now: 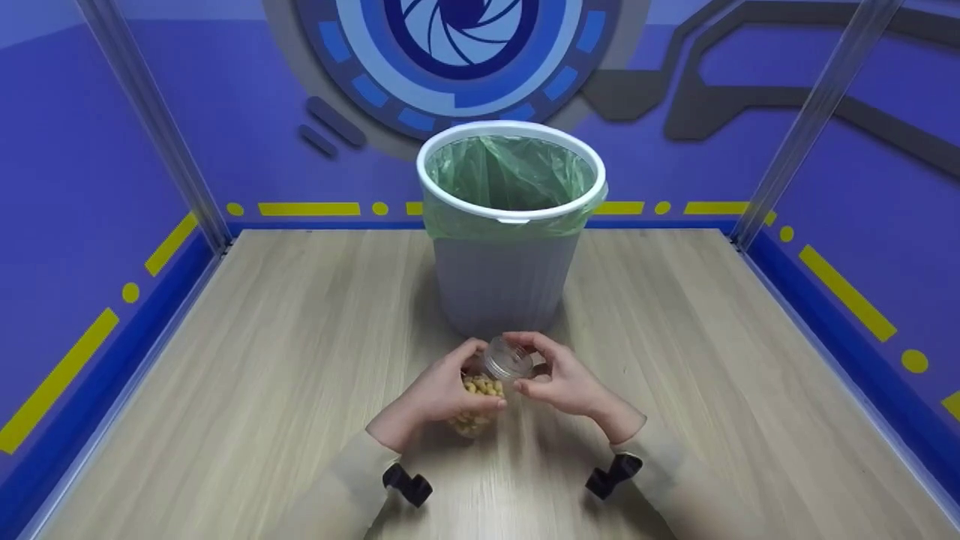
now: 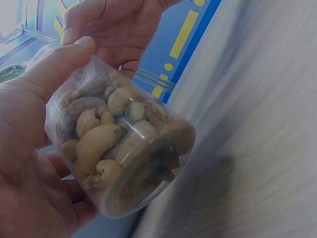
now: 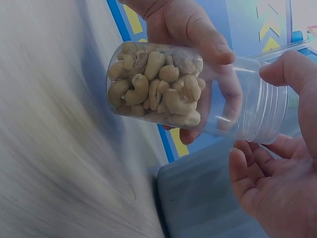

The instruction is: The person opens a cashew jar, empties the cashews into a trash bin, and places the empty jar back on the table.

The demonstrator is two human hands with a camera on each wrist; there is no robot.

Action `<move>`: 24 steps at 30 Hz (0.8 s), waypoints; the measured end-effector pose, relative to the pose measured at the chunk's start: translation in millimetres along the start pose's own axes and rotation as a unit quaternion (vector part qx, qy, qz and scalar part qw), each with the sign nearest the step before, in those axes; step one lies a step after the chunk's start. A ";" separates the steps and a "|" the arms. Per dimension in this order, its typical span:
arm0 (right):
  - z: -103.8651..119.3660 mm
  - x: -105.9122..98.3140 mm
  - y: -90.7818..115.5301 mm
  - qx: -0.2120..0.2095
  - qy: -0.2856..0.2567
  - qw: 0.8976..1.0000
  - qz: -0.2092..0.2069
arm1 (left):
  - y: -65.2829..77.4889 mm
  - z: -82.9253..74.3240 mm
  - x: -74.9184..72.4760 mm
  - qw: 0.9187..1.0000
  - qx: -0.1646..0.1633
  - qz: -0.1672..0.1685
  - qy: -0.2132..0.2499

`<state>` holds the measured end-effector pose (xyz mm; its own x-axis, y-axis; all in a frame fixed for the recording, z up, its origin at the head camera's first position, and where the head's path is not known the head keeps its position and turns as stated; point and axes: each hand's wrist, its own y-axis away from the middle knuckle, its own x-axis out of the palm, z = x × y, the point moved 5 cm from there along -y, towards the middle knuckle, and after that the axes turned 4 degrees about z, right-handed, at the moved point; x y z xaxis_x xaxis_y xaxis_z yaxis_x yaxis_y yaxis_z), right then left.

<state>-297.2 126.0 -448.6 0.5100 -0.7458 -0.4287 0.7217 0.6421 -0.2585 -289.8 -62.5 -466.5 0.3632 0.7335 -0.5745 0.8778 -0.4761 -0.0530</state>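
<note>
A clear plastic jar [image 2: 119,148], part filled with nuts that look mostly like cashews [image 3: 158,87], is held tilted above the table, its top towards the right hand. My left hand [image 1: 439,390] grips the jar's body, thumb on one side and fingers round the other. At the ridged, see-through top [image 1: 508,360], my right hand [image 1: 568,379] pinches with thumb and fingertips on opposite sides. In the right wrist view the nuts have slid to the base end, leaving the neck end without any.
Behind the hands stands a grey waste bin [image 1: 502,277] with a white rim [image 1: 514,212] and a green liner bag [image 1: 517,169]. The wooden table [image 1: 300,337] is bounded by blue printed panels [image 1: 247,127] at the back and sides.
</note>
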 end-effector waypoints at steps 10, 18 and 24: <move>-2.9 1.7 0.3 0.011 -0.006 1.000 0.012 | -0.4 0.9 0.1 1.000 -0.003 -0.001 0.010; -6.9 1.1 -0.7 0.052 0.020 0.998 -0.040 | 0.2 2.6 1.8 1.000 -0.010 0.005 0.009; -6.9 1.6 -1.6 0.043 0.010 0.999 -0.032 | 0.4 2.2 1.3 1.000 -0.006 0.004 0.004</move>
<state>-300.8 124.9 -454.8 0.4524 -0.7805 -0.4315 0.7904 0.5750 -0.2115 -289.7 -62.8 -469.1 0.3734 0.7335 -0.5679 0.8782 -0.4767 -0.0384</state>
